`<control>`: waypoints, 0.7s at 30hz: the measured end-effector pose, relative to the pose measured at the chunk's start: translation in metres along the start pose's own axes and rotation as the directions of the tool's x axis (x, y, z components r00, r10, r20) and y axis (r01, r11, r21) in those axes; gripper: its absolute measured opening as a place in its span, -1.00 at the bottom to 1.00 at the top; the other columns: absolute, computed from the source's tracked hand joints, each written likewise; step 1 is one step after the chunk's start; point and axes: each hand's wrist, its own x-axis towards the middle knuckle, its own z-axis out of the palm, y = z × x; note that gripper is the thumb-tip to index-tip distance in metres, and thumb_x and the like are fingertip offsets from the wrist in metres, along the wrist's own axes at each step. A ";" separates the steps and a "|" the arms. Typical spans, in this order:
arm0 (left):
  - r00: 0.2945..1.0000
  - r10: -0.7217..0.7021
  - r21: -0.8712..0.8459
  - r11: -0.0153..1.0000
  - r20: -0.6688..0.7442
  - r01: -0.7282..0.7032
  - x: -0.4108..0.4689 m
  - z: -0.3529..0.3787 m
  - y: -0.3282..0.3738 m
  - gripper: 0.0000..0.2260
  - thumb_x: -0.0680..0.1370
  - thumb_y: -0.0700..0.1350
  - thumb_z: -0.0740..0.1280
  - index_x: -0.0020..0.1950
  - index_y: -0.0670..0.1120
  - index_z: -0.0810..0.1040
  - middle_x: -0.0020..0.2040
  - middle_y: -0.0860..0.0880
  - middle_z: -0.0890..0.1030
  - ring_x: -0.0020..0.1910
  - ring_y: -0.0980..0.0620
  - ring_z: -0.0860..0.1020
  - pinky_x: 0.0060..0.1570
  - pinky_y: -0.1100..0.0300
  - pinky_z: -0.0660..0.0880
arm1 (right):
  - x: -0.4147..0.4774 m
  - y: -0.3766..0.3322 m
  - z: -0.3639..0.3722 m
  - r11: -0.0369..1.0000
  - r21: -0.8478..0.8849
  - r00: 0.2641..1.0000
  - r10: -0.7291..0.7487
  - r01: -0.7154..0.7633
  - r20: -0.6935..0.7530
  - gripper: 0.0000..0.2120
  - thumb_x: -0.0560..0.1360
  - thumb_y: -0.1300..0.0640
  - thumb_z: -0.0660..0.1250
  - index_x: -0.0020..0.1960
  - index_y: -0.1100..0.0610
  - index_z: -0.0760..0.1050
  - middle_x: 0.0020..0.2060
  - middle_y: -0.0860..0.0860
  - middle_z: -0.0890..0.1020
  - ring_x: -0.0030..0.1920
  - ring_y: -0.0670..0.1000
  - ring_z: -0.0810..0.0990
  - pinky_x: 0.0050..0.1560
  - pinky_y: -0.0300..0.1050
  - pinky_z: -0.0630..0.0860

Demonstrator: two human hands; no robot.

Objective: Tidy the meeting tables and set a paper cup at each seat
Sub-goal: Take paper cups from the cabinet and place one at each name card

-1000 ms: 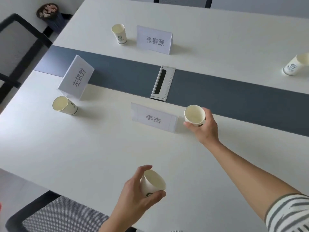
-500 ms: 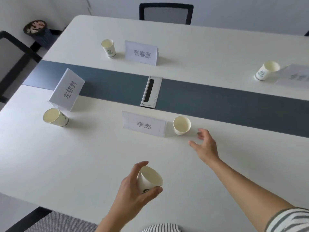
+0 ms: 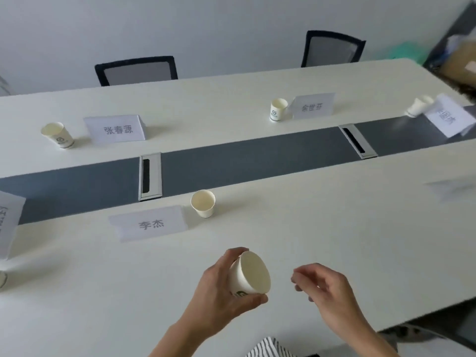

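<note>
Left hand: the left hand (image 3: 219, 292) grips a paper cup (image 3: 251, 275) tilted on its side, thumb beneath, fingers over the top, held above the table's near edge.
Right hand: the right hand (image 3: 327, 289) hangs loosely curled and bare beside that cup, not touching it.
What changed: a second ago this hand held the placed cup (image 3: 203, 206); it has let go and drawn back to the near edge.
Placed cup: upright, just right of the 李杰 name card (image 3: 150, 224), near the grey centre strip (image 3: 231, 161).
Far edge: two cups (image 3: 58, 135) (image 3: 277, 109) stand by their cards.
Right end: a blurred cup (image 3: 418, 106) sits there.
Meaning: that seat looks served; the held cup likely goes to the blurred card (image 3: 450, 189) at the right.
</note>
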 end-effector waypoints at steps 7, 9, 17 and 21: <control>0.942 0.189 0.171 0.955 0.277 -0.242 -0.006 0.068 0.037 -0.30 0.23 0.24 0.54 0.31 0.27 0.35 0.15 0.27 0.51 0.10 0.21 0.51 0.05 0.28 0.50 | -0.060 0.020 -0.029 0.987 0.152 0.999 0.054 -0.054 0.002 -0.96 0.44 0.23 0.46 -0.15 0.21 0.65 -0.41 0.06 0.68 -0.41 -0.07 0.59 -0.41 -0.38 0.39; 0.916 0.213 0.196 0.937 0.339 -0.290 -0.014 0.093 0.048 -0.28 0.24 0.22 0.54 0.34 0.25 0.34 0.17 0.28 0.49 0.13 0.22 0.50 0.08 0.30 0.49 | -0.080 0.034 -0.048 0.984 0.165 0.996 0.072 -0.062 -0.055 -0.98 0.44 0.27 0.45 -0.17 0.22 0.64 -0.47 0.03 0.65 -0.45 -0.08 0.55 -0.43 -0.37 0.38; 0.837 0.218 0.144 0.933 0.502 -0.329 -0.080 0.218 0.087 -0.44 0.30 -0.02 0.50 0.27 0.19 0.46 0.10 0.26 0.60 0.11 0.24 0.54 0.10 0.32 0.48 | -0.207 0.115 -0.150 0.903 0.417 0.933 0.237 -0.108 -0.270 -0.91 0.44 0.35 0.39 -0.21 0.24 0.64 -0.44 0.16 0.59 -0.42 0.03 0.48 -0.42 -0.13 0.33; 0.792 0.206 0.124 0.935 0.575 -0.333 -0.115 0.292 0.108 -0.47 0.27 0.06 0.54 0.20 0.24 0.49 0.06 0.26 0.63 0.06 0.20 0.58 0.10 0.15 0.53 | -0.275 0.151 -0.190 0.871 0.482 0.927 0.250 -0.089 -0.281 -0.68 0.29 -0.08 0.43 -0.01 0.02 0.64 -0.17 0.02 0.69 -0.26 -0.12 0.58 -0.26 -0.15 0.49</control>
